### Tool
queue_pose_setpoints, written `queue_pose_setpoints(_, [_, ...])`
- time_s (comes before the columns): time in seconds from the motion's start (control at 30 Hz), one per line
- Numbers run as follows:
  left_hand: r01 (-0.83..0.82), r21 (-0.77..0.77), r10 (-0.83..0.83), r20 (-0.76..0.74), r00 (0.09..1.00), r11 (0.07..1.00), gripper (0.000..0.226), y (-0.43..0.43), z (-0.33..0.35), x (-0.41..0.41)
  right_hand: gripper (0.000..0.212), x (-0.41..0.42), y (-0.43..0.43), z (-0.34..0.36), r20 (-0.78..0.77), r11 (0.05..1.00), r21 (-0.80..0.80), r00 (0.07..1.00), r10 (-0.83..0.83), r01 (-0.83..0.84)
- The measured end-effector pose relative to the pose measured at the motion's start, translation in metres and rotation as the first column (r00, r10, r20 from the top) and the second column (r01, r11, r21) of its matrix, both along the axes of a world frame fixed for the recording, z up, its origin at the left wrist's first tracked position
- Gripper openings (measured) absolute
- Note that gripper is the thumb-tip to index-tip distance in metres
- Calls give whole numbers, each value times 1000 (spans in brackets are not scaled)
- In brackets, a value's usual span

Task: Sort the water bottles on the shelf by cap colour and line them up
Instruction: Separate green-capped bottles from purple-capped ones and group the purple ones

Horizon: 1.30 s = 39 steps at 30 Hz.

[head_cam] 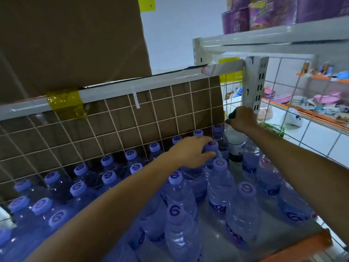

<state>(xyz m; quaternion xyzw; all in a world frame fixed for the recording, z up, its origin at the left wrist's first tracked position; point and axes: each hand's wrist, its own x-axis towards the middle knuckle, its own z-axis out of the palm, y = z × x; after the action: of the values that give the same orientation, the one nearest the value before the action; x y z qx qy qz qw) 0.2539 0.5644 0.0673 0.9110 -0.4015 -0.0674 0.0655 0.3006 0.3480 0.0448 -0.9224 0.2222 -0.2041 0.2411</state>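
Note:
Several clear water bottles with purple caps stand on the white shelf [217, 241], in rows along the wire grid back and loosely spread at the right. My left hand [190, 151] grips the cap of one purple-capped bottle [212, 146] near the back right. My right hand [242, 118] holds the dark green cap [232, 114] of a taller bottle with a white and dark label [235, 146] in the back right corner, and its fingers cover most of the cap.
A wire grid [117, 129] backed by cardboard closes the rear. A white upright post [255, 82] and an upper shelf rail [273, 38] hang over the corner. Purple packs [264, 14] sit above. The shelf's orange front edge [294, 248] lies at the lower right.

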Motion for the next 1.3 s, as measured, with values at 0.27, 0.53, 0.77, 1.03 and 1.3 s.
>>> queue_pose_setpoints(0.27, [-49,-222,71,92,993,974,62,28,23,-1,36,-41,26,76,304,990,-144,951,51,-7])
queue_pose_setpoints(0.53, [-233,-581,275,-16,961,780,83,60,59,-14,42,-83,124,156,474,932,-273,810,344,-237])
queue_pose_setpoints(0.77, [-326,-761,434,-64,899,561,80,145,67,-50,28,-96,227,169,475,747,-209,602,641,-631])
queue_pose_setpoints(1.03, [-338,-891,805,49,592,303,78,300,77,-114,23,-131,384,196,453,340,-183,228,862,-922])
queue_pose_setpoints(1.3, [-475,-864,968,54,246,169,77,441,77,-195,34,-169,545,197,347,-39,-218,-114,931,-975])
